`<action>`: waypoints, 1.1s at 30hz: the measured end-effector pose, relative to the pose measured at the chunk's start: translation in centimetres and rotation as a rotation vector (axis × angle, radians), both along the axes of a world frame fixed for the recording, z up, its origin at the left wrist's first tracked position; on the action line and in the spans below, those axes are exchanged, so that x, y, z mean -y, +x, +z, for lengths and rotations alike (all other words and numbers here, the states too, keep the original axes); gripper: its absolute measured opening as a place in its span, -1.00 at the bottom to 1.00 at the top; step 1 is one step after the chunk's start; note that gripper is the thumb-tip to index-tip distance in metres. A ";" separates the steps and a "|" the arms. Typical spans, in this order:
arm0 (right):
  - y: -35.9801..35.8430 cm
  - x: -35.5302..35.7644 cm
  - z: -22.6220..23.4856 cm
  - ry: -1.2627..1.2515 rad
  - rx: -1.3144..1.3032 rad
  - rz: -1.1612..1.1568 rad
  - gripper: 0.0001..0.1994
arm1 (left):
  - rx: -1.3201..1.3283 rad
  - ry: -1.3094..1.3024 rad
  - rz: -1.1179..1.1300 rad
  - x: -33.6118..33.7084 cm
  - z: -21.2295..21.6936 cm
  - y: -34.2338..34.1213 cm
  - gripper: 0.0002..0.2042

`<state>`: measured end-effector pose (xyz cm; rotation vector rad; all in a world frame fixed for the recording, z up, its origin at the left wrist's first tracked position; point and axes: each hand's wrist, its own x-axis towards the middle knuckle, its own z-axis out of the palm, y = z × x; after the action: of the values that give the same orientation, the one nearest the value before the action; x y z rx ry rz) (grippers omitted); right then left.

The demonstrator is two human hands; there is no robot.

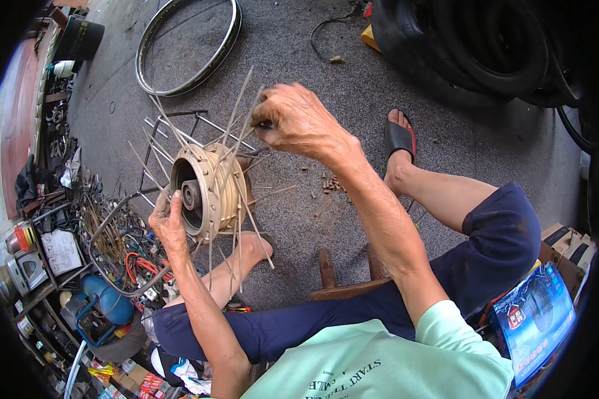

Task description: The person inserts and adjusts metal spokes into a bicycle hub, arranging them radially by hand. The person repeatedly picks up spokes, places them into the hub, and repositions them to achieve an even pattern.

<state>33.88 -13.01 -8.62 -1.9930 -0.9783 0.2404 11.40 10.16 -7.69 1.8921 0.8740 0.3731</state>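
A dirty, tan wheel hub [227, 189] is in front of me, its open drum side turned to the left. Thin metal spokes [236, 110] stick out from its flanges in many directions, loose at their outer ends. My left hand [169, 226] is closed at the hub's lower left edge, thumb up against it and the other fingers partly hidden. Above and right of the hub, my right hand [298, 123] is raised with its fingers curled in a pinch around the upper part of a spoke.
A bare metal wheel rim [229, 43] lies on the grey floor beyond the hub. A metal-tube frame [143, 176] stands behind it. Small spoke nipples [331, 183] lie scattered right of it. Black tires [472, 53] fill the far right; tools and cables [123, 233] crowd the left. A wooden stool [339, 290] is close by.
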 end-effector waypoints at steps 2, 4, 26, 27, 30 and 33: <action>-0.3 0.7 0.5 -0.095 -0.163 0.046 -0.80 | 0.000 -0.002 0.003 -0.1 -0.1 0.0 -0.66; -1.1 1.4 0.1 -0.018 -0.206 0.028 -0.57 | -0.014 0.013 0.004 -0.2 -0.1 0.0 -0.66; -3.8 -0.4 -2.2 0.038 -0.464 -0.086 -0.77 | 0.034 0.019 -0.004 0.3 0.2 0.0 -0.69; -3.7 -0.4 -2.3 -0.007 -0.442 -0.070 -0.76 | 0.017 0.068 -0.019 0.4 0.4 0.0 -0.70; -3.7 -0.4 -2.5 -0.017 -0.398 -0.073 -0.70 | 0.003 0.067 0.008 0.6 0.6 0.0 -0.71; -4.4 -0.8 -2.9 0.084 -0.406 -0.122 -0.68 | 0.016 0.048 -0.003 0.6 0.6 0.0 -0.71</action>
<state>29.47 -12.16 -11.52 -1.8227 -0.5965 0.5054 11.37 9.55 -7.12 1.9316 0.8588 0.4099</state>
